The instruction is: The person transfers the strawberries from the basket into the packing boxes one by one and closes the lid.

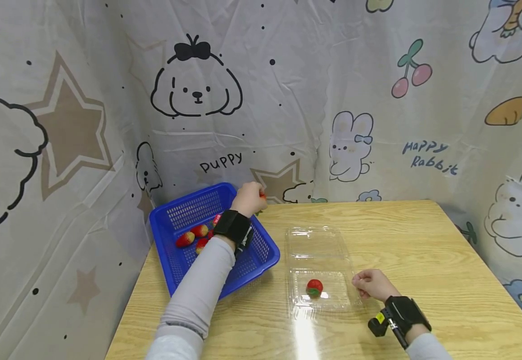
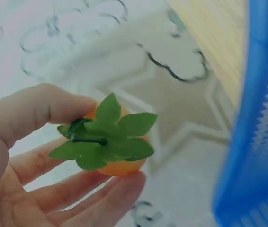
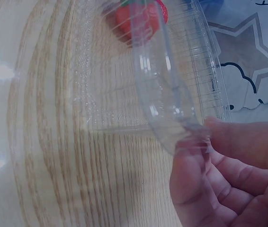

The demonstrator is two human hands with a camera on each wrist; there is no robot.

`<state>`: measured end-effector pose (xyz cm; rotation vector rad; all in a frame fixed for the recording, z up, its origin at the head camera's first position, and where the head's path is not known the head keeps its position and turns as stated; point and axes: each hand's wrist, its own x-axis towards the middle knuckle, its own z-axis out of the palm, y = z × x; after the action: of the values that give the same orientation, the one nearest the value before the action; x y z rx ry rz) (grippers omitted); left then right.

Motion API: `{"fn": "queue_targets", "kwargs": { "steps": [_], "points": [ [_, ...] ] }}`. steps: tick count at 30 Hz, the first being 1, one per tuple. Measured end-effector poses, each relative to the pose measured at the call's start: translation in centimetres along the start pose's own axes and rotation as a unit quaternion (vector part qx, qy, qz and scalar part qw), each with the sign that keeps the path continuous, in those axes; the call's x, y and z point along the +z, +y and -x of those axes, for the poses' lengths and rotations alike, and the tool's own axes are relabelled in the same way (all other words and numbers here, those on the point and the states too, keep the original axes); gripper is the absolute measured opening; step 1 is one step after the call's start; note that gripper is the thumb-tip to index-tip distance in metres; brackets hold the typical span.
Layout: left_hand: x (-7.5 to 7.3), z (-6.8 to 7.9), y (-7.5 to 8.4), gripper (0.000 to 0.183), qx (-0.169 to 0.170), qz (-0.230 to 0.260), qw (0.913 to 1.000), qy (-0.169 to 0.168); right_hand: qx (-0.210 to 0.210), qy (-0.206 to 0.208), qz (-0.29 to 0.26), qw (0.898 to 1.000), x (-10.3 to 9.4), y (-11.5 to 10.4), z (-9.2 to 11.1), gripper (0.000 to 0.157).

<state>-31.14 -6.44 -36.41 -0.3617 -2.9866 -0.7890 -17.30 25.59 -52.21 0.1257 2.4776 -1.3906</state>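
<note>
Over the right rim of a blue plastic basket (image 1: 197, 207), my left hand (image 1: 248, 199) holds a strawberry (image 2: 108, 142) between thumb and fingertips. Its green leafy cap faces the left wrist camera, and orange-red flesh shows around it. A clear plastic clamshell box (image 1: 333, 295) lies opened out on the table, with one red strawberry (image 1: 315, 286) in its near half. At the box's right edge, my right hand (image 1: 375, 283) pinches the thin clear rim between thumb and forefinger. Several strawberries (image 1: 185, 239) lie in the basket, partly hidden behind my left forearm.
The wooden table (image 1: 400, 235) carries both the basket and the box, the basket on the left. A printed cloth (image 1: 288, 100) hangs behind the table and along both sides. A small red label (image 1: 216, 220) shows in the basket beside my left wrist strap.
</note>
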Motion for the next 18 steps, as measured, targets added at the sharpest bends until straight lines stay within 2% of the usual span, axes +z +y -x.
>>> {"fn": "queue_targets", "kwargs": {
  "steps": [5,10,12,16,18],
  "points": [
    [1.1,0.6,3.1,0.029,0.081,-0.006,0.9957,0.045,-0.003,-0.002,-0.003,1.0,-0.1,0.0,0.0,0.016],
    [3.1,1.7,5.2,0.038,0.147,0.022,0.9858,0.078,-0.003,-0.003,-0.003,1.0,-0.1,0.2,-0.2,0.016],
    [4.1,2.3,5.7,0.039,0.179,0.027,0.9786,0.098,-0.001,-0.004,-0.004,1.0,-0.1,0.4,-0.3,0.017],
    [6.5,3.6,6.3,0.038,0.244,0.004,0.9599,0.138,0.002,-0.004,-0.005,1.0,-0.1,0.6,-0.4,0.017],
    [8.0,4.4,6.3,0.037,0.27,-0.011,0.9519,0.145,0.001,-0.003,-0.005,1.0,-0.1,0.6,-0.5,0.017]
  ]
}}
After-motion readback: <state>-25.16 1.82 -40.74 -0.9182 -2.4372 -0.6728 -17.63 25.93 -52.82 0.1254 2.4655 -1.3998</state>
